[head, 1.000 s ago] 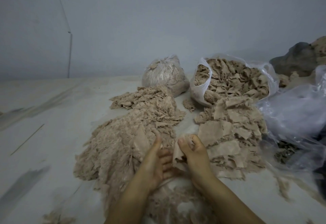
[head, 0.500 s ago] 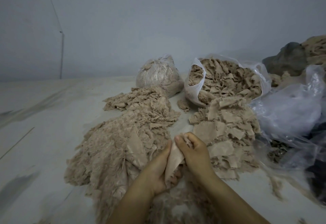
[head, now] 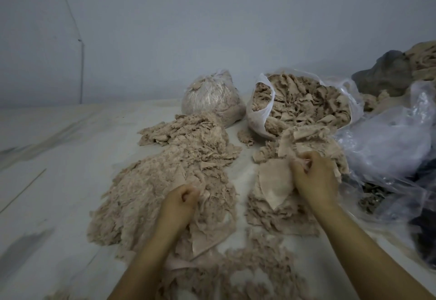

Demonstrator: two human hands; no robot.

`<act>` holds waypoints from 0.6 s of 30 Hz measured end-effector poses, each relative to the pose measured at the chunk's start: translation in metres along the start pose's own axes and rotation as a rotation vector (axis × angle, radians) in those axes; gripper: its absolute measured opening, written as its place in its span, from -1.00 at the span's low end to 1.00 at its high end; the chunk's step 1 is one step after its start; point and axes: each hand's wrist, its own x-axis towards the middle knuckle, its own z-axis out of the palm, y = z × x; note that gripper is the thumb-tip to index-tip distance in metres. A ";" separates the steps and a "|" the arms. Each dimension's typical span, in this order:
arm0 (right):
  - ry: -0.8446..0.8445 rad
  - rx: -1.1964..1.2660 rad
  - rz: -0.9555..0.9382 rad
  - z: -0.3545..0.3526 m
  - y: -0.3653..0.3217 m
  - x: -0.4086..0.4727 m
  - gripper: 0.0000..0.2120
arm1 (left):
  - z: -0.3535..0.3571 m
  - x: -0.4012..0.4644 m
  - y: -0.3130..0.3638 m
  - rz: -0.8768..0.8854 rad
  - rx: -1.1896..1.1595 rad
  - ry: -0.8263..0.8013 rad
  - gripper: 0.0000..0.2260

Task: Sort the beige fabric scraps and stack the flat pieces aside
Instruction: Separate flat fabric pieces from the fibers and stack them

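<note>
A big heap of shredded beige scraps (head: 169,172) covers the middle left of the white surface. A stack of flatter beige pieces (head: 313,143) lies to its right. My right hand (head: 313,177) grips a flat beige piece (head: 274,181) over the near part of that stack. My left hand (head: 179,203) is curled at the near edge of the shredded heap, its fingers pinching scraps there (head: 205,195). More loose scraps (head: 247,269) lie between my forearms.
An open white plastic bag (head: 260,110) full of beige scraps stands behind the stack. A tied clear bag (head: 210,99) of scraps sits to its left. Crumpled clear plastic (head: 389,148) and dark cloth (head: 387,73) fill the right side. A pale wall rises behind.
My hands, together at the centre on one piece, have parted. The right hand carried the flat piece right over the stack; the left went back to the shredded heap.
</note>
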 end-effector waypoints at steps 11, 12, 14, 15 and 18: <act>-0.685 0.013 -0.405 0.055 -0.025 -0.092 -0.72 | -0.005 -0.008 -0.010 0.054 0.244 -0.279 -0.75; -0.723 -0.008 -0.406 0.064 -0.025 -0.097 -0.64 | -0.005 -0.006 -0.008 0.087 0.231 -0.254 -0.77; -0.775 -0.044 -0.386 0.078 -0.026 -0.104 -0.60 | -0.007 -0.005 -0.006 0.168 0.290 -0.316 -0.80; -0.802 -0.063 -0.384 0.084 -0.026 -0.107 -0.65 | -0.007 -0.005 -0.008 0.191 0.348 -0.402 -0.80; -0.773 0.008 -0.409 0.093 -0.025 -0.113 -0.92 | -0.008 -0.007 -0.019 0.221 0.547 -0.555 -0.77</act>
